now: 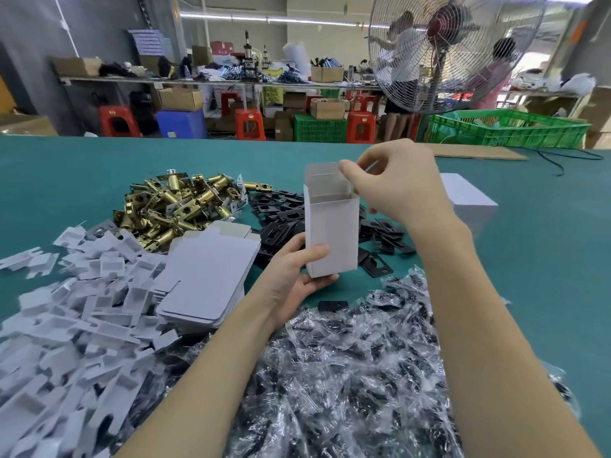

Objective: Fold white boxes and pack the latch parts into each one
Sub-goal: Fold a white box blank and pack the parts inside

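Observation:
An upright white box (330, 233) with its top open is held above the green table (82, 166). My left hand (297, 276) grips its lower end from below and behind. My right hand (396, 183) pinches the top flap at the box's right rim. A flat stack of unfolded white boxes (208, 272) lies left of my left hand. Brass latch bolts (178, 206) are heaped behind the stack. Black strike plates (281, 213) spread behind and right of the held box. Bagged black parts (347, 358) fill the near middle.
White cardboard inserts (72, 319) pile at the near left. A closed white box (469, 200) sits beyond my right wrist. A large standing fan (446, 51) and a green crate (509, 130) stand past the table's far edge, with a cardboard sheet (479, 152) there.

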Demonstrator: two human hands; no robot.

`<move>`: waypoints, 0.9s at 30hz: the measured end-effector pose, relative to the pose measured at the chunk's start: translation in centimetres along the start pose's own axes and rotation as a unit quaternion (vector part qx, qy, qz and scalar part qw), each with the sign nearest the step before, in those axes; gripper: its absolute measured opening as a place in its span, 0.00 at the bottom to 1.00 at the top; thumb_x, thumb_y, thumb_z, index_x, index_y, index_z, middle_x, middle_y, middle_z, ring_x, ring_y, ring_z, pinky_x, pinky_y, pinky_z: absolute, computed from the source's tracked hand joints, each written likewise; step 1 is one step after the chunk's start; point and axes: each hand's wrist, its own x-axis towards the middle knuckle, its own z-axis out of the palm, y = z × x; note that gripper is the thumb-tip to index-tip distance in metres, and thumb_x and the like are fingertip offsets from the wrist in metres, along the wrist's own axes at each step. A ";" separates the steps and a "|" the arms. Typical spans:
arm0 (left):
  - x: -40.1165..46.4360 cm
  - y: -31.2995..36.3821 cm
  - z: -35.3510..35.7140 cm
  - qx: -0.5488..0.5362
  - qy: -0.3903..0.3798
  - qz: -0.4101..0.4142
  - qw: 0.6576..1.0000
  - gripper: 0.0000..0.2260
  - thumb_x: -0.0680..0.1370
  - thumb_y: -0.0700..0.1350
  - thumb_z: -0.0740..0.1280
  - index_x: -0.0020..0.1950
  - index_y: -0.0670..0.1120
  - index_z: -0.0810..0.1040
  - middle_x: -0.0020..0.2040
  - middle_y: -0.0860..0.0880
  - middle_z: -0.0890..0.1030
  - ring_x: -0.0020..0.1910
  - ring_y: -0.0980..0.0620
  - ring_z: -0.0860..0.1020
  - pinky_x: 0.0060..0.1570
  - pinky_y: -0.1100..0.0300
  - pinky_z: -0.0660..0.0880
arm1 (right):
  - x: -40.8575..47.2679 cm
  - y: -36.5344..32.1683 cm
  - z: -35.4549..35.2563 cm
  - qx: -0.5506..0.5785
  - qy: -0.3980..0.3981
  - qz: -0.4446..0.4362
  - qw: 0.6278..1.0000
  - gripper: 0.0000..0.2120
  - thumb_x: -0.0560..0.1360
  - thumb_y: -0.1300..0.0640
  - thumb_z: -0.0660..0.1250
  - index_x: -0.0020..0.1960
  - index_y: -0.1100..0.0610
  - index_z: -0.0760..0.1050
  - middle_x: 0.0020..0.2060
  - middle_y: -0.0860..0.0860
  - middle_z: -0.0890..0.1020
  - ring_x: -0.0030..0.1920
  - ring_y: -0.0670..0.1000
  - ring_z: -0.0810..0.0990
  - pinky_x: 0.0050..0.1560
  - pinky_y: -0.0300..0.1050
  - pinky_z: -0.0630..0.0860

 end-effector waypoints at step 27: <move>-0.1 -0.2 1.5 0.125 0.012 0.031 0.992 0.13 0.82 0.51 0.65 0.66 0.51 0.77 0.61 0.43 0.83 0.63 0.42 0.80 0.62 0.40 0.78 | -2.9 5.8 3.8 0.420 -0.366 0.300 0.774 0.29 0.72 0.31 0.65 0.60 0.52 0.85 0.59 0.60 0.81 0.61 0.61 0.81 0.60 0.61 0.80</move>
